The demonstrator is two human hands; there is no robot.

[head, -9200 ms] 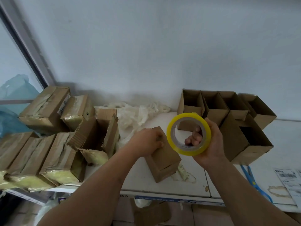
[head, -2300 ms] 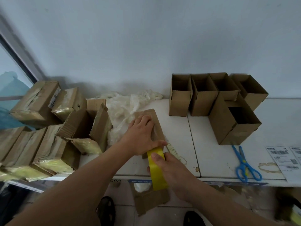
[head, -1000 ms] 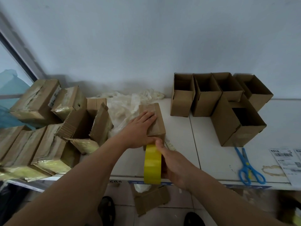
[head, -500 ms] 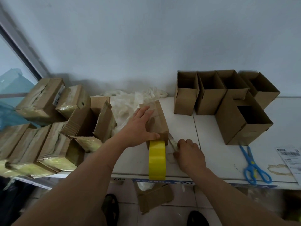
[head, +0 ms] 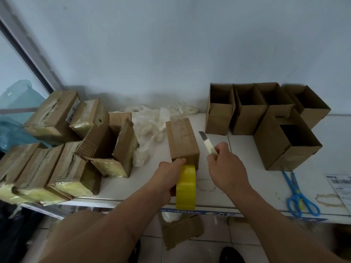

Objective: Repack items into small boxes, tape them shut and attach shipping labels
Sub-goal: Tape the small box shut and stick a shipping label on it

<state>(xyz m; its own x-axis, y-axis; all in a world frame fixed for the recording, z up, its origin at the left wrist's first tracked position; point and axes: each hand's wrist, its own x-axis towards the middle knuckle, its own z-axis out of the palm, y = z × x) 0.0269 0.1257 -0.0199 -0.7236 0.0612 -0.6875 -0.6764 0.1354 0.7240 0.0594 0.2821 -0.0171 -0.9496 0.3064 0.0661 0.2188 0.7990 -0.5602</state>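
Note:
A small closed cardboard box (head: 181, 139) lies in the middle of the white table (head: 237, 179). A yellow tape roll (head: 186, 188) stands on edge against the box's near end, at the table's front edge. My left hand (head: 169, 173) grips the roll from its left side, fingertips touching the near end of the box. To the right of the box, my right hand (head: 226, 168) holds a utility knife (head: 207, 143) whose blade points away from me, raised beside the box.
Several open empty cartons (head: 266, 118) stand at the back right. Taped boxes (head: 47, 158) and an open carton (head: 112, 147) crowd the left. Crumpled plastic wrap (head: 155, 122) lies behind the box. Blue scissors (head: 298, 194) and shipping labels (head: 340, 186) lie at the right.
My right hand let go of the tape roll, picked up the knife from the table and raised it. My left hand moved from the top of the box down to the roll.

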